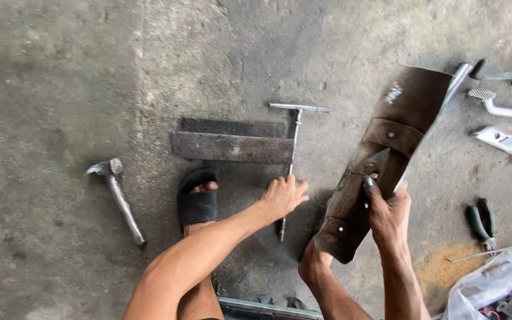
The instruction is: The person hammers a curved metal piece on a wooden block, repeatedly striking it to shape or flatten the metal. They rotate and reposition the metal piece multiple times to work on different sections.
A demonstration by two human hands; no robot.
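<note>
Right now my left hand (282, 195) rests loosely open on the T-handle wrench (293, 155), its shaft running away from me, while my right hand (388, 214) grips the curved metal guard (386, 154).

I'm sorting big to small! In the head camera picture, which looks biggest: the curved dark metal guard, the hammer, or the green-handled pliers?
1. Curved dark rusty metal guard, though it's held up nearer the camera.
2. Grey metal hammer on the floor.
3. Green-handled pliers on the floor.

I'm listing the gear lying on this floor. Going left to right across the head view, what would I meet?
Hammer → sandalled foot → flat bars → left hand on the T-handle wrench → rusty curved metal guard held by the right hand → green-handled pliers → plastic bag.
</note>
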